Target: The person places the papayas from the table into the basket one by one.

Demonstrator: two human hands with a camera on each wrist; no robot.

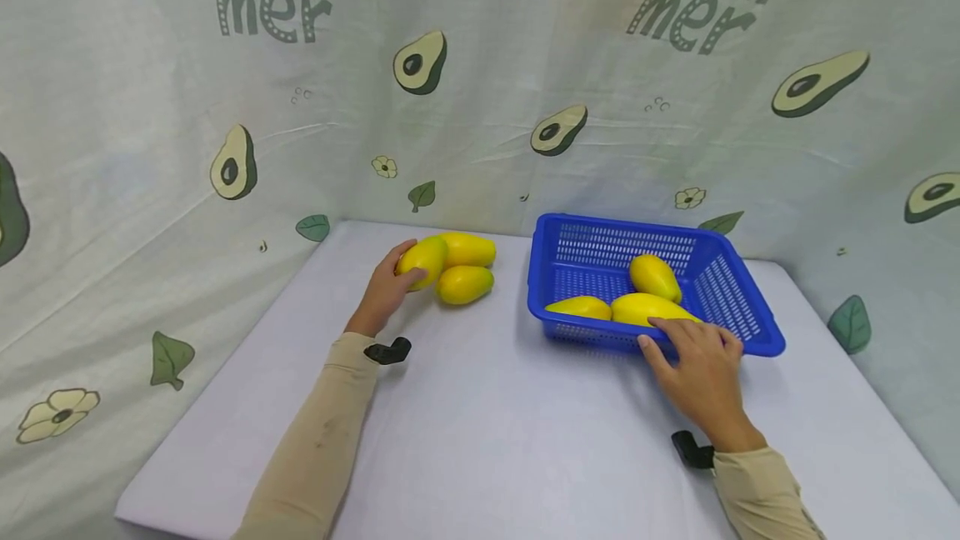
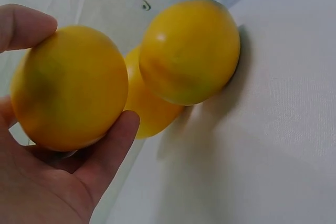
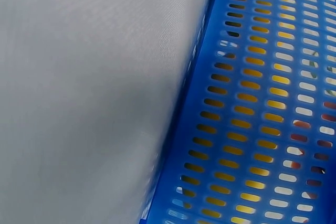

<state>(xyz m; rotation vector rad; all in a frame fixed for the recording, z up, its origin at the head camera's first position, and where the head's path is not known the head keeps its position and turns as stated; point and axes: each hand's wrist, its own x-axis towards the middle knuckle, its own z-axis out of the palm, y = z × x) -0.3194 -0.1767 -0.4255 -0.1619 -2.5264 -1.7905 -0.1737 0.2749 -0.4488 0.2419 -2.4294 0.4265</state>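
Observation:
At the far left of the table, my left hand [image 1: 385,290] grips a yellow mango [image 1: 424,262] with a green tinge, its thumb and fingers around the sides. The left wrist view shows the held mango [image 2: 71,87] close up. Right beside it on the table lie two more mangoes, one at the back [image 1: 469,249] and one nearer [image 1: 465,285]. My right hand [image 1: 701,373] holds the front rim of a blue plastic basket [image 1: 588,228], fingers over it and thumb outside. Skin shows through the slotted wall [image 3: 241,124] in the right wrist view.
Inside the basket are three mangoes: one toward the back [image 1: 655,277], a large one at the front [image 1: 648,308] and another at the front left [image 1: 579,307]. A white cloth [image 1: 480,440] covers the table. Behind hangs a curtain [image 1: 480,107] printed with avocados.

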